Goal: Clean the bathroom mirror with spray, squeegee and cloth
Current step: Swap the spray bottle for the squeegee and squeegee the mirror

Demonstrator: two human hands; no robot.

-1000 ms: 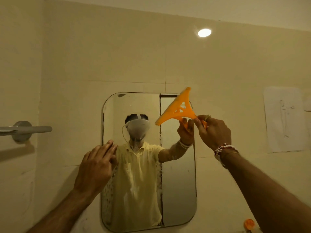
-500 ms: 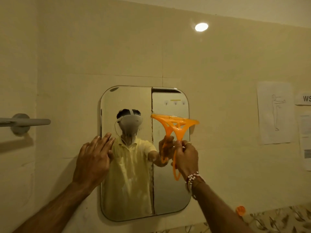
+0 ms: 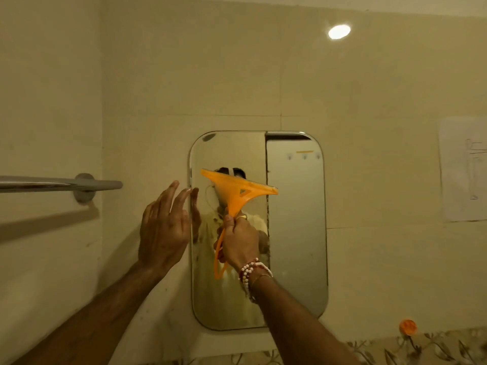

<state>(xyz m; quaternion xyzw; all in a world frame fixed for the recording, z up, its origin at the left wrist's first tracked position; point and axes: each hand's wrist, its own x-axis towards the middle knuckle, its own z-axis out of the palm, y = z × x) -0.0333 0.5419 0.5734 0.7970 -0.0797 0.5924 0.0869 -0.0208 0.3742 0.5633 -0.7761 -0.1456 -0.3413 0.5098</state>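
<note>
Your right hand (image 3: 241, 239) is wrapped around the handle of the orange squeegee (image 3: 237, 189), whose wide blade sits across the upper middle of the bathroom mirror (image 3: 295, 233), tilted down toward the right. Whether the blade edge is pressed to the glass cannot be told. Beaded bracelets (image 3: 249, 271) circle that wrist. Your left hand (image 3: 163, 227) is open, fingers spread and straight, its fingertips at the mirror's left edge. The mirror is a rounded rectangle fixed to a pale tiled wall (image 3: 237, 75); its lower left part looks streaked and cloudy. A metal towel bar (image 3: 60, 184) juts from the wall at left. A round light (image 3: 339, 31) glows high on the right, and a paper sheet (image 3: 463, 169) hangs at the far right. A small orange object (image 3: 408, 326) sits low right, above a leaf-patterned band (image 3: 434, 349).
</note>
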